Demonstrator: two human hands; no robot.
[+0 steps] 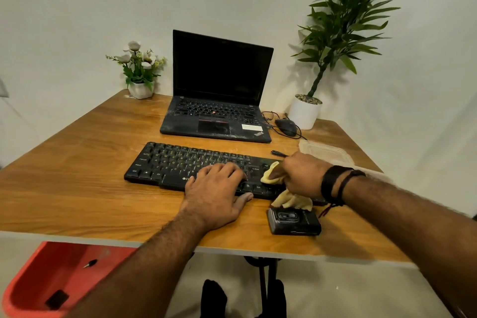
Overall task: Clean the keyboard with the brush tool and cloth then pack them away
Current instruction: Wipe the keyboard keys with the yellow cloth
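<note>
My left hand (pixel 215 192) rests flat, fingers relaxed, on the keyboard (pixel 180 165); at its 3 o'clock, my right hand (pixel 300 174) grasps the yellow cloth (pixel 269 175) against the keys.

The keyboard (pixel 191 168) lies on the table (pixel 77 188) with the laptop (pixel 219 100) behind it. Right of the keyboard sit the lid (pixel 327 153) and, nearer, the case (pixel 294 222); the cloth (pixel 273 175) rests on the keyboard's right end. The bin (pixel 51 276) stands below, left of the keyboard.

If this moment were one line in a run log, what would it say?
step: wiping keyboard | left hand: flat on keys, steadying | right hand: grips yellow cloth at keyboard's right end
</note>
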